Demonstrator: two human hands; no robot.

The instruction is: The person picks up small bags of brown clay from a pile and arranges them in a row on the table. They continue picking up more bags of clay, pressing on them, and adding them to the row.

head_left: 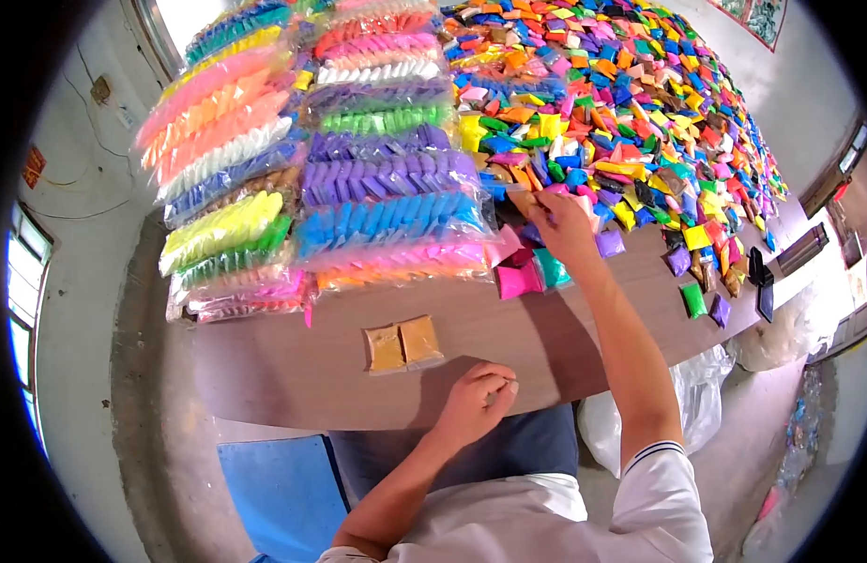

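My right hand reaches to the near edge of a heap of small coloured packets. Its fingertips close on a brown packet, partly covered by the fingers. Pink packets and a teal packet lie just below that hand. My left hand rests near the table's front edge with its fingers curled in, and nothing shows in it. Two tan-brown packets lie side by side, flat on the table, to the left of and beyond my left hand.
Clear bags of packets sorted by colour are stacked in two columns on the left of the brown table. A black object lies at the right edge. Clear plastic bags hang or stand beside the table. A blue panel sits below left.
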